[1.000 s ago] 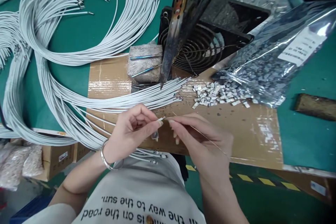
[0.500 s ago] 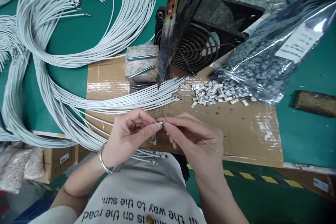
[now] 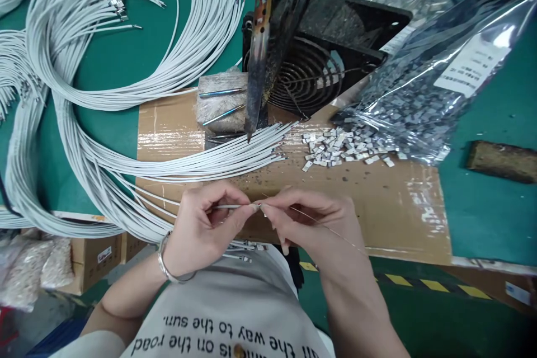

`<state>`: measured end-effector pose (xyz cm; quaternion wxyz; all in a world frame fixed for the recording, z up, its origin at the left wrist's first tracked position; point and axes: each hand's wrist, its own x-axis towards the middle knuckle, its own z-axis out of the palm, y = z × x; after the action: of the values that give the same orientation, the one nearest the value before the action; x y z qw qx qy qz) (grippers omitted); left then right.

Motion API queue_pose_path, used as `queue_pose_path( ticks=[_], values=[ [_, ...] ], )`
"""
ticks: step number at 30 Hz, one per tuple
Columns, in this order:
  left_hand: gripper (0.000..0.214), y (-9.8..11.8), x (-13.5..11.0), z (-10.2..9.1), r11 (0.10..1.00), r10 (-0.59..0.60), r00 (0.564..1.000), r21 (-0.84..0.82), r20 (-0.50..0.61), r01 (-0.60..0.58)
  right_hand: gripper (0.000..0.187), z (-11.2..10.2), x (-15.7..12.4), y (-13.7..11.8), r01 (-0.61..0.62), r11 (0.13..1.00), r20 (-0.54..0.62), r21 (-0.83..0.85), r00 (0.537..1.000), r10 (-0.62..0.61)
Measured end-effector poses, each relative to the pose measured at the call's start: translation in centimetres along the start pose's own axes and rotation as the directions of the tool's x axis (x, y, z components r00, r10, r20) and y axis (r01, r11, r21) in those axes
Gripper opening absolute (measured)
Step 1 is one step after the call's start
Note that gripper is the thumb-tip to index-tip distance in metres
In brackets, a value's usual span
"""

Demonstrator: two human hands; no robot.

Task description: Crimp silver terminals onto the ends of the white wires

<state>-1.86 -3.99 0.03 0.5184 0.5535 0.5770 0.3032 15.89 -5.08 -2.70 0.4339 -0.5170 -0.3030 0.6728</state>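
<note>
Fingers (image 3: 240, 217) around slim white cable (image 3: 226, 206)

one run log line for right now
left hand: pinching white cable; right hand: holding thin wire; hands: close together; small pieces: piled on cardboard

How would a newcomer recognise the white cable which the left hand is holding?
Find the brown cardboard sheet on the green table. Over its near part, the left hand and right hand meet. The white cable is pinched in that left hand, single, unlike the bundled cables beyond.
</note>
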Motion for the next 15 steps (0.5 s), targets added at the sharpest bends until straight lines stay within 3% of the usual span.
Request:
queue_pose_path(
  ticks=[8, 15],
  values=[
    [0.008, -0.1, -0.1, 0.1, 0.911, 0.314, 0.949, 0.289, -0.028, -0.293, 0.007, -0.2, -0.1, -1.9, 0.049, 0.989, 0.031, -0.137, 0.998, -0.045],
    [0.01, 0.3, 0.5, 0.3, 0.831, 0.467, 0.884, 0.33, 0.022, -0.448, 0.008, -0.2, -0.3, -2.5, 0.018, 0.993, -0.038, -0.114, 0.999, -0.023]
  ],
)
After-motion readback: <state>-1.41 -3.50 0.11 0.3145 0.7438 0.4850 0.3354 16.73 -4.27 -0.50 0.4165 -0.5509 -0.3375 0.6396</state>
